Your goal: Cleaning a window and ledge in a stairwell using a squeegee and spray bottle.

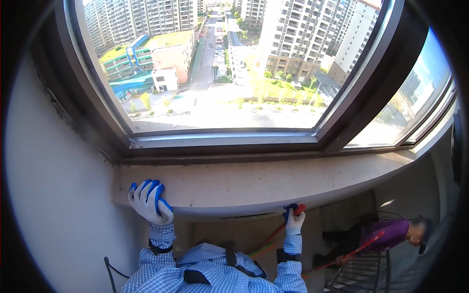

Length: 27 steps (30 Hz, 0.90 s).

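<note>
My left hand (150, 202), in a white glove with blue fingers, rests on the concrete windowsill (234, 184) near its left end. Its fingers lie forward over the surface and hold nothing. Just below the sill's front edge, my right hand (294, 222) is closed around a red tool handle (300, 210), its glove matching the left one. The rest of that tool is hidden behind the hand. A thin red length (274, 233) slants down to the left from near this hand; I cannot tell whether it belongs to the tool.
Beyond the sill stands a dark brown window frame (224, 152) with glass, high above a street. A plain wall (63, 161) rises at the left. At the lower right, a person in purple (383, 234) holds a long red pole (364, 246) beside a metal rack (359, 273).
</note>
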Tool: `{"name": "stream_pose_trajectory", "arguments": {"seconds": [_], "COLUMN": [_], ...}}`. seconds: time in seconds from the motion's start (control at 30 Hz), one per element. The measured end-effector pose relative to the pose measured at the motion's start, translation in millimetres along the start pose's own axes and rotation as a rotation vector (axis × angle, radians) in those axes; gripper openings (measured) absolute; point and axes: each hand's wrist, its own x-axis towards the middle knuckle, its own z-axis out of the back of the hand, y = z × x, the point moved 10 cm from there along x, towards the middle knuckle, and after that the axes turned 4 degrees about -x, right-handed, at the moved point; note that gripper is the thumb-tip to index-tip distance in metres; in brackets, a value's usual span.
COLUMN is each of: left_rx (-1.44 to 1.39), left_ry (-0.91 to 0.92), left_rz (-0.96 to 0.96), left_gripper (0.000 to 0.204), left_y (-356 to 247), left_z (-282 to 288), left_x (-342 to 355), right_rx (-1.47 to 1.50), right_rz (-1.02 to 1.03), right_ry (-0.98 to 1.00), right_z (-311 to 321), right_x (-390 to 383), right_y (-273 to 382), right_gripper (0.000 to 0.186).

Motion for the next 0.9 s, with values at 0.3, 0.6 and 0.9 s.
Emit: {"name": "stream_pose_trajectory", "arguments": {"seconds": [0.3,0.6,0.9], "left_rx": [-0.005,-0.005,-0.031], "left_ry": [0.004,-0.015,0.009], "left_rz": [0.038,0.009,0.023], "left_gripper": [0.035,0.038,0.035], "left_y": [3,2,-2], "left_z": [-2,0,0], "left_x": [0,0,9], "right_rx": [0.032,0.084,0.127], "right_rz": [-0.062,-0.021,-0.033], "right_ry": [0.015,0.022,-0.073], "right_z": [1,0,-2], "right_x": [3,3,0], "right_y": [-10,-7,-7], "right_gripper": [0.012,0.01,0.013]}}
